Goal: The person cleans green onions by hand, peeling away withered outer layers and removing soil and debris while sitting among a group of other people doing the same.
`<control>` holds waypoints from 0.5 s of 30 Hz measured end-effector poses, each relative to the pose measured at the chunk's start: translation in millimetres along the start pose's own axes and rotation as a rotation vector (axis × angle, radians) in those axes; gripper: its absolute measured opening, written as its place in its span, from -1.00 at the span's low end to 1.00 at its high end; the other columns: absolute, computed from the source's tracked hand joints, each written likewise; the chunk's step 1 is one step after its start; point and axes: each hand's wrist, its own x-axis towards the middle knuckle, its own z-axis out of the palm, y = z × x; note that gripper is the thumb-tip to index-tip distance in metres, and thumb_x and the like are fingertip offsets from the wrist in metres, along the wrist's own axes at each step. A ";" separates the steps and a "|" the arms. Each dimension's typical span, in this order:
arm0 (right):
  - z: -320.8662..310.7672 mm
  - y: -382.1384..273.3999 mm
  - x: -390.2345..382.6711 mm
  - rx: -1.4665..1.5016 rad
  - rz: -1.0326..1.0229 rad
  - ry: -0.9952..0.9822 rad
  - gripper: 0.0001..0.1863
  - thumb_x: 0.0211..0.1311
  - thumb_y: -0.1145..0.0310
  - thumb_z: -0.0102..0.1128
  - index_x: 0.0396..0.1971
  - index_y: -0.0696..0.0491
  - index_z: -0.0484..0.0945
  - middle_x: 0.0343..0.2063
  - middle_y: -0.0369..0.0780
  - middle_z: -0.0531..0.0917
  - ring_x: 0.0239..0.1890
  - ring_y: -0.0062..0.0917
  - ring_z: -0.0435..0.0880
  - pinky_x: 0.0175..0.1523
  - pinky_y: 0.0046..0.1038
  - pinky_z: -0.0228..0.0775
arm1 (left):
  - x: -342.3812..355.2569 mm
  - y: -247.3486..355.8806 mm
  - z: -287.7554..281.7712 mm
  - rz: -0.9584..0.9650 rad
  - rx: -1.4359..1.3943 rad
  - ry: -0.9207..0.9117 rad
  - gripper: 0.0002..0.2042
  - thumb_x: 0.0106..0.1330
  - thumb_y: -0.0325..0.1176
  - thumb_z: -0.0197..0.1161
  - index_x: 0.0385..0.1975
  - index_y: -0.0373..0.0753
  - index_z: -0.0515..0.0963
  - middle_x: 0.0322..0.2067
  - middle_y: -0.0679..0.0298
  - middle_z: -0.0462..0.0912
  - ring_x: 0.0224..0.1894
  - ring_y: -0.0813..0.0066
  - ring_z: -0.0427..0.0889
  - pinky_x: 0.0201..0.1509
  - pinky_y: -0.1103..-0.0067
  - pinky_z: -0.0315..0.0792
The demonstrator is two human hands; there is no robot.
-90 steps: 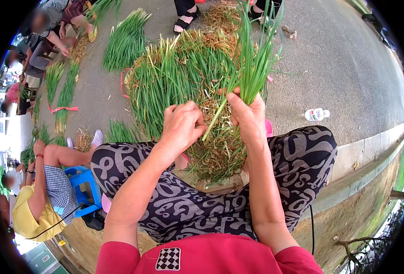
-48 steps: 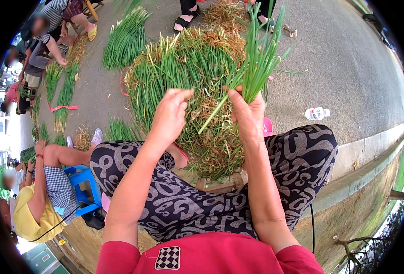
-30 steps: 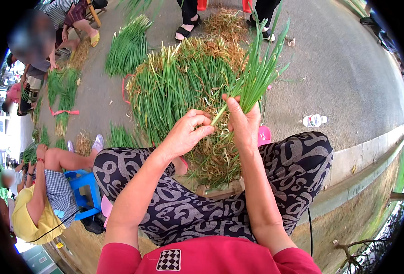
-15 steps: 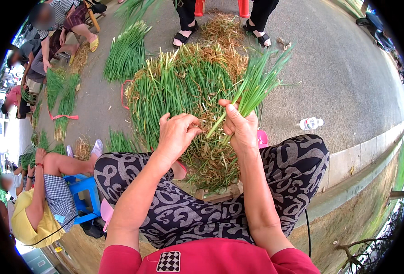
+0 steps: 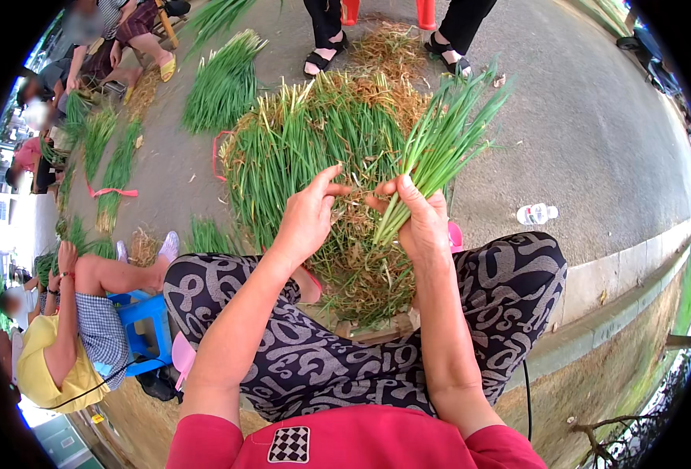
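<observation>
Centrally placed, a large heap of greens (image 5: 310,148) serves as landmark: long, slender leaves packed close, with pale stalk ends along its far edge. Over the right border of this heap is the bunch of green stalks (image 5: 449,144), grasped by the right hand (image 5: 422,215), whose thumb presses across the stems. The bunch is tilted, its leafy part directed away from the person and to the right, its bases toward the near end of the heap. The stems are pale green, smooth and roughly parallel; beyond the grip they fan into flat, narrow blades of brighter green, the tips separating loosely. The left hand (image 5: 308,215), over the near part of the heap, is released, its fingers parted and apart from the bunch. Withered brown litter (image 5: 369,285), mixed with green scraps, lies at the near end of the heap. A further bundle (image 5: 224,82) rests left of the heap's far portion; a clear bottle with white cap (image 5: 537,214) lies to its right, well apart.
</observation>
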 end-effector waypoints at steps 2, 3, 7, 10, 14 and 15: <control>2.9 -2.7 -1.1 -0.001 0.025 -0.006 -0.87 0.29 0.36 0.09 -0.26 0.09 0.46 -0.45 -0.24 0.56 -0.40 -0.51 0.59 -0.32 -0.44 0.59 | 2.2 1.8 -1.4 -0.131 -0.109 -0.063 -0.55 0.21 -0.62 0.01 0.15 -0.28 0.30 -0.27 0.21 0.68 -0.32 0.61 0.57 -0.18 0.66 0.40; 2.7 -2.3 -0.9 0.002 0.019 -0.017 -0.86 0.28 0.36 0.10 -0.24 0.08 0.46 -0.46 -0.25 0.57 -0.41 -0.52 0.59 -0.35 -0.45 0.58 | 2.5 2.2 -2.0 -0.143 -0.133 -0.059 -0.56 0.22 -0.62 0.02 0.14 -0.27 0.30 -0.28 0.21 0.68 -0.35 0.59 0.58 -0.21 0.64 0.41; 2.0 -1.7 0.7 0.010 0.014 -0.030 -0.81 0.27 0.37 0.12 -0.16 0.07 0.44 -0.46 -0.26 0.57 -0.48 -0.57 0.57 -0.41 -0.49 0.56 | 1.6 -2.4 0.4 -0.162 -0.241 -0.029 -0.65 0.18 -0.60 0.12 0.01 -0.31 0.42 -0.33 0.22 0.69 -0.40 0.60 0.59 -0.28 0.65 0.43; 2.8 -2.3 1.7 0.019 0.008 -0.034 -0.81 0.27 0.37 0.11 -0.15 0.07 0.44 -0.47 -0.26 0.56 -0.49 -0.58 0.56 -0.44 -0.50 0.53 | 1.6 -0.3 1.1 -0.219 -0.272 -0.083 -0.72 0.13 -0.58 0.21 -0.12 -0.34 0.52 -0.38 0.24 0.67 -0.40 0.62 0.56 -0.21 0.69 0.43; 4.1 -3.8 0.1 0.023 -0.001 -0.051 -0.84 0.29 0.34 0.10 -0.20 0.06 0.42 -0.46 -0.27 0.53 -0.53 -0.61 0.48 -0.50 -0.57 0.37 | -3.0 -0.8 3.9 0.120 0.231 -0.003 -0.82 0.05 -0.41 0.33 -0.32 -0.21 0.62 -0.44 0.24 0.59 -0.54 0.50 0.52 -0.40 0.61 0.39; 3.7 -6.3 -0.8 0.014 -0.004 -0.052 -0.85 0.29 0.33 0.10 -0.23 0.05 0.41 -0.46 -0.27 0.51 -0.53 -0.62 0.45 -0.51 -0.59 0.31 | -5.0 -1.4 5.3 0.277 0.355 0.018 -0.83 0.05 -0.38 0.33 -0.34 -0.18 0.63 -0.42 0.24 0.58 -0.55 0.46 0.51 -0.42 0.58 0.38</control>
